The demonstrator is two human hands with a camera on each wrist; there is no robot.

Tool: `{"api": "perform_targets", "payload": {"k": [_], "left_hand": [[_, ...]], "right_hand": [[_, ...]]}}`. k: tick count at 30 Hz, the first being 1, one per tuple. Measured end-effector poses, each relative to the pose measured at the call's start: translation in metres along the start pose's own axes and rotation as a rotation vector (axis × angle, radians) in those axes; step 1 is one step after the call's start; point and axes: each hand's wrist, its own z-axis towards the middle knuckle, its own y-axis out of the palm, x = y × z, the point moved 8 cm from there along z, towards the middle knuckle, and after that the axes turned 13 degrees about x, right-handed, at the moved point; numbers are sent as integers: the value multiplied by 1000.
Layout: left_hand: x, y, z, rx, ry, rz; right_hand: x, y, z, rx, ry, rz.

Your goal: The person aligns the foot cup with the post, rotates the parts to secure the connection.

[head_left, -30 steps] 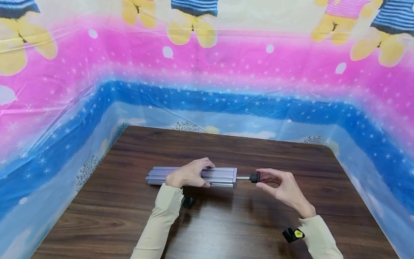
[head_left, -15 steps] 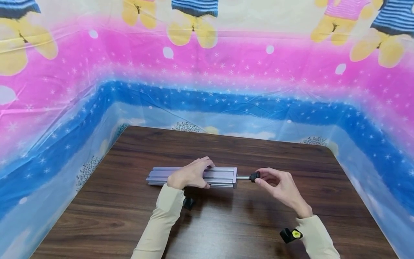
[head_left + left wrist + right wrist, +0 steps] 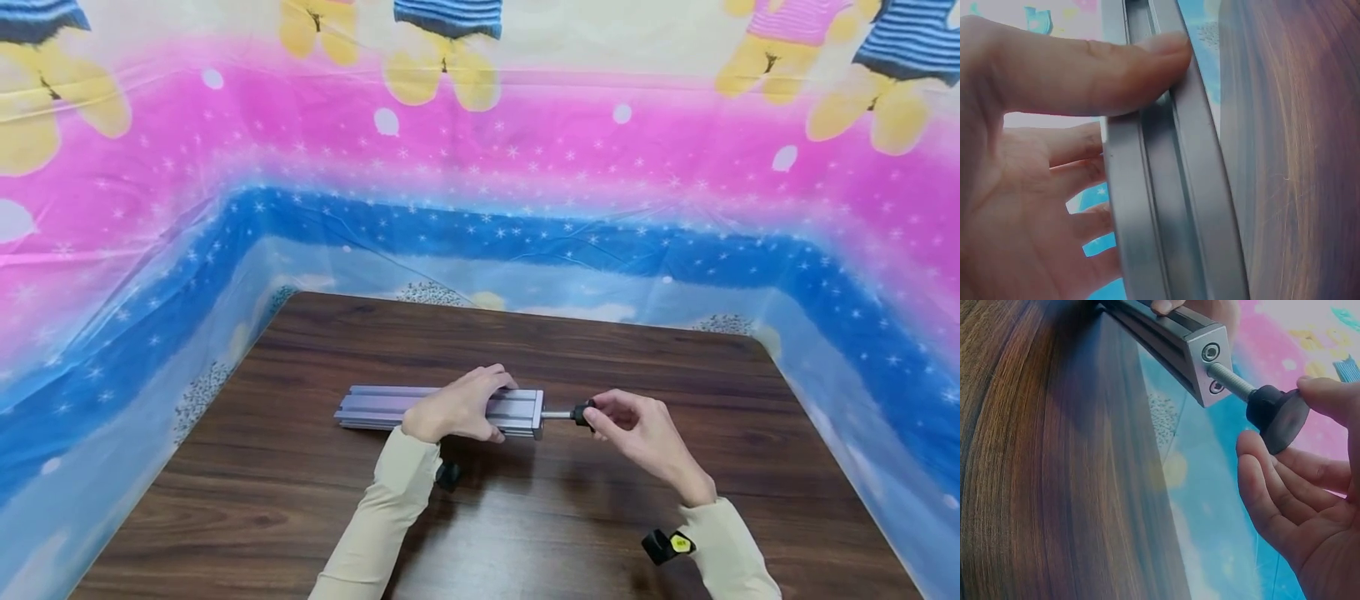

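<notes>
A silver aluminium profile (image 3: 382,405) with slots along its sides lies sideways over the table. My left hand (image 3: 463,407) grips it near its right end; in the left wrist view the thumb lies across a slot, fingers on the far side. A square end plate (image 3: 1200,381) with two visible screws caps that end. From the plate sticks out a threaded rod (image 3: 1232,381) carrying a black levelling foot (image 3: 1282,422). My right hand (image 3: 647,433) pinches the foot by its round base, thumb on one edge and fingers on the opposite edge.
The dark wood-grain table (image 3: 300,517) spreads all around the hands. A printed cloth (image 3: 525,217) in pink and blue hangs behind and at both sides of it. Small black devices (image 3: 658,546) sit at both wrists.
My left hand has shifted right along the profile, closer to the end plate. The right hand has moved slightly left, and its thumb and fingers have changed position around the foot.
</notes>
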Motion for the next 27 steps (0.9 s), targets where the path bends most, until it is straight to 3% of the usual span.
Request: {"api": "perform_targets", "payload": {"k": [11, 20, 27], "left_hand": [[-1, 0, 2, -16, 16, -20], [-1, -4, 2, -14, 1, -23], [0, -3, 1, -29, 4, -15]], "right_hand": [[3, 1, 2, 33, -12, -14], [-4, 3, 2, -45, -102, 27], [2, 4, 1, -49, -37, 14]]}}
